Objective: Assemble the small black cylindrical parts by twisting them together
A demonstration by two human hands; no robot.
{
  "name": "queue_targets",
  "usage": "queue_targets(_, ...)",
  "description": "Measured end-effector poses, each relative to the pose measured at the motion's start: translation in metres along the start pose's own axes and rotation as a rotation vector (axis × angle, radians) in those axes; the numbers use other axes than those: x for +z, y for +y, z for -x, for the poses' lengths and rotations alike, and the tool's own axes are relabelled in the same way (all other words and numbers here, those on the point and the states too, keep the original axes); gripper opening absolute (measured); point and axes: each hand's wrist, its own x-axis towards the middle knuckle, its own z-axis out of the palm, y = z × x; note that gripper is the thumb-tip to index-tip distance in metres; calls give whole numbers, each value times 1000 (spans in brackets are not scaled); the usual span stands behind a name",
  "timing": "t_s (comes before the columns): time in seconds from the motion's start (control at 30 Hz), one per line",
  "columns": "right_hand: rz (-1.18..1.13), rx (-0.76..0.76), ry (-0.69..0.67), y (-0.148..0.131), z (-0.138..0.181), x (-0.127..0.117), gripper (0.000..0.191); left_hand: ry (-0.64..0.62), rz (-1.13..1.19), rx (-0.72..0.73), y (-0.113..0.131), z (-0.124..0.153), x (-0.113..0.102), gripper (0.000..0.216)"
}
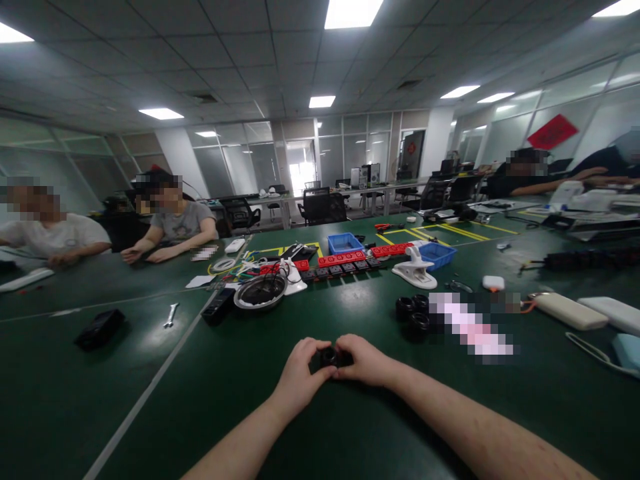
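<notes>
A small black part with a round opening is held low over the green table, between the fingertips of both hands. My left hand grips it from the left, thumb below and fingers above. From the other side my right hand closes on it; the fingers cover much of its right end. Its exact kind is too small and dark to make out. Several black ring-shaped pieces stand in a cluster ahead and to the right of my hands.
Beyond my hands lie a round metal dish, a white clamp, red power strips and blue trays. Leftward are a wrench and a black box. Pale power banks lie right. Other people sit around the table.
</notes>
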Motion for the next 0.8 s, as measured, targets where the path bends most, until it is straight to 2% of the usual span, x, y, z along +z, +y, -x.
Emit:
queue_targets(0.17, 243, 55, 44, -15, 3, 9, 25, 99, -40, -47, 3, -1, 3, 25)
queue_targets(0.27, 298, 62, 59, -19, 5, 10, 26, 115, -37, -42, 2, 0, 5, 27)
queue_targets(0.37, 248, 45, 96, -17, 6, 6, 33, 66, -14, -19, 1, 0, 2, 29)
queue_targets(0.43, 146, -5, 61, -12, 6, 2, 36, 26, 8, 2, 0, -1, 0, 31)
queue_targets(0.6, -70, -105, -78, 6, 0, -6, 19, -14, 44, 23, -2, -2, -3, 36)
queue_targets(0.67, -88, -85, -80, 7, -1, -7, 17, -5, 48, 25, -1, -1, -2, 35)
queue_targets(0.8, 25, 39, -28, -4, 0, -2, 28, 59, 3, -26, 3, 1, 2, 29)
